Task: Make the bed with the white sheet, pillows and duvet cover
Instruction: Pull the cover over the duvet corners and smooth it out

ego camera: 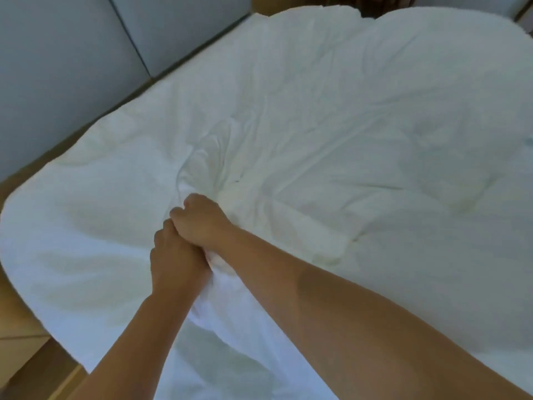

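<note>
The duvet cover (288, 116) is spread over the bed, rumpled; a bunched fold is gripped by left hand (176, 255) and right hand (202, 220) together. Smoothing is judged outstanding; no pillows are seen.

A pale grey-blue wall (57, 67) fills the upper left of the view. It is made of large flat panels, and a thin dark seam (129, 36) runs between two of them, going down and to the right. Along the foot of this wall lies a narrow brown wooden strip (86, 131), following the edge of the bed. At the lower left, the floor (26, 350) is light brown, with straight lines like joints between boards or tiles. At the top middle there is a small dark area (375, 4), too unclear to identify. The light is soft and even.
</note>
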The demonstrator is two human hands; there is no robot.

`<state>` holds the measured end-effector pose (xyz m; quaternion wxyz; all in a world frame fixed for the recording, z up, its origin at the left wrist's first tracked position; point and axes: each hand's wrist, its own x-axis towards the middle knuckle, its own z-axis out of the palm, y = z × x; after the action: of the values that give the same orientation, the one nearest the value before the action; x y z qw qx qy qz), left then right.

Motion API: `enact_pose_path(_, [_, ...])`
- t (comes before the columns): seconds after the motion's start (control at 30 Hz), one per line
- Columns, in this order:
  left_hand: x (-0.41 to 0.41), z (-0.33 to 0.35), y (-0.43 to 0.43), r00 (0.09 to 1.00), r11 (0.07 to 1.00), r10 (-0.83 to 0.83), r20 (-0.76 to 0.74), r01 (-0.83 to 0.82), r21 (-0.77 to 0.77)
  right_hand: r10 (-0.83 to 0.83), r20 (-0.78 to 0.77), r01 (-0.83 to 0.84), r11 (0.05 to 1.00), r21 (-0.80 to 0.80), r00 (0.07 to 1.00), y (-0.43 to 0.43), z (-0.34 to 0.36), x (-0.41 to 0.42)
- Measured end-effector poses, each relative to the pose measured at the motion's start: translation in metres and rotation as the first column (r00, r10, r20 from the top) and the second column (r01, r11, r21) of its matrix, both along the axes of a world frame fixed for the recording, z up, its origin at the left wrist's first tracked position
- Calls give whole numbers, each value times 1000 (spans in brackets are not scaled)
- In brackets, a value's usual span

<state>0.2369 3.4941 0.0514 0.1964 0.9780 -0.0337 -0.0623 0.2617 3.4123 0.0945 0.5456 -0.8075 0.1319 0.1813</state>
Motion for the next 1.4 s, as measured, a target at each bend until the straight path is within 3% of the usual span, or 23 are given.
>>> enact_pose_path(0.1, [1,16,-40,975,977,-179,132,192,-93,-200,166,210,977,-41,966,-59,14,-9])
enact_pose_path(0.2, [-18,54,-96,934,897,-241,263,318,-307,-298,318,390,877,-280,900,-157,39,-59])
enact_pose_path(0.27, [-50,77,-149,862,770,-386,329,498,-400,-387,331,504,737,-450,861,-225,41,-113])
enact_pose_path(0.33, [-102,89,-203,655,544,-669,352,754,-368,-520,302,586,562,-584,799,-286,30,-180])
enact_pose_path(0.37, [-133,91,-228,515,428,-791,330,852,-302,-617,288,641,482,-597,732,-312,20,-215])
enact_pose_path(0.43, [-189,83,-272,229,231,-958,174,973,-10,-826,200,784,382,-490,528,-347,-7,-278])
enact_pose_path(0.5, [-224,62,-307,7,-5,-999,-33,938,346,-922,-64,892,386,-235,383,-362,-41,-322])
enact_pose_path(0.57, [-233,36,-329,-121,-231,-969,-216,752,617,-883,-306,928,373,4,356,-364,-75,-345])
enact_pose_path(0.63, [-222,10,-339,-124,-338,-936,-331,588,735,-851,-370,927,348,138,374,-359,-100,-350])
enact_pose_path(0.77, [-163,-14,-351,118,-224,-927,-357,590,776,-818,-362,874,315,370,448,-354,-121,-313])
enact_pose_path(0.87, [-110,-23,-343,264,-94,-904,-336,643,760,-820,-290,840,362,403,493,-351,-121,-269])
enact_pose_path(0.93, [-69,-24,-320,269,26,-931,-248,726,688,-846,-233,847,375,377,479,-350,-119,-239])
enact_pose_path(1.03, [-4,-14,-271,148,88,-988,-46,778,622,-885,-35,828,421,369,465,-342,-115,-193])
enact_pose_path(1.07, [19,-10,-249,157,136,-987,20,772,621,-875,45,802,460,382,481,-335,-113,-173])
enact_pose_path(1.17, [75,-5,-193,337,282,-942,13,767,577,-802,175,709,589,388,571,-300,-105,-105])
enact_pose_path(1.27, [105,-14,-166,495,420,-868,-29,764,490,-727,267,689,686,234,633,-264,-107,-49])
enact_pose_path(1.33, [119,-28,-162,540,460,-838,-74,773,437,-657,317,694,720,-7,684,-256,-116,-37])
enact_pose_path(1.4, [125,-39,-169,560,501,-823,-93,794,344,-575,375,680,680,-276,727,-264,-121,-48])
